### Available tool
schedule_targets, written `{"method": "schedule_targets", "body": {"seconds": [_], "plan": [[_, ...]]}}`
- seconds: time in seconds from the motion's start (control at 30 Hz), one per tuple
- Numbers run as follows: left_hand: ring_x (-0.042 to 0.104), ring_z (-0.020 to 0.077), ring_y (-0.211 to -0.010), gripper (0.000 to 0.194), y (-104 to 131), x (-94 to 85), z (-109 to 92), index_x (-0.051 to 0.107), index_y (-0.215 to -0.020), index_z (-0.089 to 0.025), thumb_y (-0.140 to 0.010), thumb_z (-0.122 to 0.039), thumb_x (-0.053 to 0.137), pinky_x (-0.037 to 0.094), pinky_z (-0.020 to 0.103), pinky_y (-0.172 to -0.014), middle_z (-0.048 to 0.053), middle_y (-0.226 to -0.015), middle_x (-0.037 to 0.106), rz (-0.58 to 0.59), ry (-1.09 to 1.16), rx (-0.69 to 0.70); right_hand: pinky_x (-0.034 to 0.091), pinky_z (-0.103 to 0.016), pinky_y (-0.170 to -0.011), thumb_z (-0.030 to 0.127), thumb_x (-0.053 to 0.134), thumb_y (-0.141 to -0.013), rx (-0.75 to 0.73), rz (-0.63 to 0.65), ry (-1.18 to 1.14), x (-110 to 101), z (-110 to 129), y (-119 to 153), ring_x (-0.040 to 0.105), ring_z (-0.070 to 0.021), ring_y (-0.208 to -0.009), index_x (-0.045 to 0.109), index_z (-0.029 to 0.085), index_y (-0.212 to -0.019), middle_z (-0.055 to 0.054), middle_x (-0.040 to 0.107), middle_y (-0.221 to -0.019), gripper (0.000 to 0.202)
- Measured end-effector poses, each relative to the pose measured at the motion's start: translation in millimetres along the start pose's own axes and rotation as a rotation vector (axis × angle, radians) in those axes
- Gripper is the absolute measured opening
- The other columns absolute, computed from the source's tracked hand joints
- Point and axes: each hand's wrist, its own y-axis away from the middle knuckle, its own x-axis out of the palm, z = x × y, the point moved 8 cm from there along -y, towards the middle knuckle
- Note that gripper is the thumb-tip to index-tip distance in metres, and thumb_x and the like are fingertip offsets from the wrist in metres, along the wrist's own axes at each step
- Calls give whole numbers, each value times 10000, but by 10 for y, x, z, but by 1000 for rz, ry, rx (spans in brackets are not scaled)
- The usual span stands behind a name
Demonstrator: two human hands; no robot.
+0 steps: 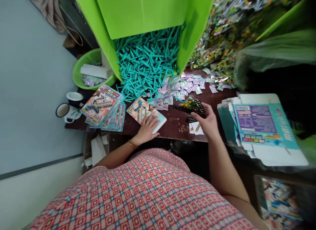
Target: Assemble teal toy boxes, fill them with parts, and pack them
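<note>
My left hand (146, 128) lies flat with spread fingers on a printed carton (160, 123), near the table's front edge. In my right hand (208, 121) are black perforated plastic grids (198, 108), pinched between thumb and fingers. A small clear bag of orange and green pieces (190, 104) rests against the grids; whether my fingers touch it is hidden. Below that hand, white printed cards (197, 128) lie on the table. Small pastel sachets (181, 86) are scattered beyond both hands. Teal plastic sticks (145, 65) spill from a lime-green bin (196, 32).
Flattened printed boxes (261, 121) are stacked at right. Finished-looking printed cartons (103, 104) lie fanned at left, near a white enamel mug (67, 112) and a green basin (81, 63). Behind, at right, are piled clear bags of colourful pieces (219, 42).
</note>
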Motion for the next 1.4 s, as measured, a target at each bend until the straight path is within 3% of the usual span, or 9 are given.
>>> {"method": "schedule_targets", "body": {"seconds": [0.1,0.27,0.37,0.53,0.67,0.9,1.13,1.3,1.4], "plan": [[507,301,-1522,411,240,-183,165,649,-1434,-188,-1039,-261,566,307,559,-1329,152,-1524,641,-103,-81,-30,592,-437,-945,513,885,-701,-119,116,125,-197,251,21,703,-260,-985,661,243,-1150,-56,728,-1108,569],[310,396,-1629,786,375,-260,439,491,-1606,-165,-867,-249,746,117,655,-1348,189,-1687,447,-10,-184,-62,624,-391,-882,469,888,-751,-251,230,151,-140,628,158,721,-241,-962,692,262,-1163,-41,739,-1095,501],[351,391,-1611,676,355,-314,557,605,-1515,-175,-846,-217,693,155,643,-1338,170,-1620,545,-52,-141,-102,637,-399,-869,460,872,-778,-278,296,136,-10,659,221,738,-246,-961,694,254,-1166,-45,750,-1084,474],[628,302,-1370,399,239,-1002,493,740,-1250,-172,-1043,-374,465,433,492,-1215,150,-1341,738,-519,242,-127,642,-373,-854,441,848,-834,-393,350,165,19,984,380,754,-238,-961,691,255,-1243,-52,762,-1131,475],[739,257,-997,435,31,-1286,322,761,-1110,-177,-1036,-544,539,579,388,-966,100,-1050,792,-425,540,-132,632,-406,-932,359,783,-915,-654,443,359,230,1658,633,747,-265,-1076,660,279,-1374,-71,753,-1263,482],[740,307,-1098,569,-380,-1114,269,789,-1105,-159,-906,-680,677,562,446,-1053,103,-1107,816,-297,910,-137,556,-383,-838,193,718,-900,-975,701,924,1044,2064,672,733,-285,-991,692,171,-1276,-134,773,-1199,378],[713,334,-1211,509,-594,-1014,387,813,-1135,-190,-874,-620,739,507,493,-1151,86,-1203,812,-236,1050,-186,423,-323,-709,292,670,-937,-856,636,1055,887,2315,239,696,-242,-866,672,211,-1280,-85,777,-1078,352],[684,321,-1278,565,-767,-907,335,791,-1187,-180,-906,-660,693,488,473,-1183,97,-1281,787,-237,1098,-164,455,-337,-757,175,669,-901,-849,711,1167,1189,1986,329,697,-277,-972,666,189,-1250,-114,760,-1155,350],[694,323,-1260,578,-818,-885,354,780,-1192,-172,-927,-672,664,500,482,-1170,103,-1281,784,-292,1093,-173,514,-407,-889,125,664,-906,-905,572,1066,1254,1805,320,668,-323,-1145,631,179,-1340,-165,698,-1347,438]]}}
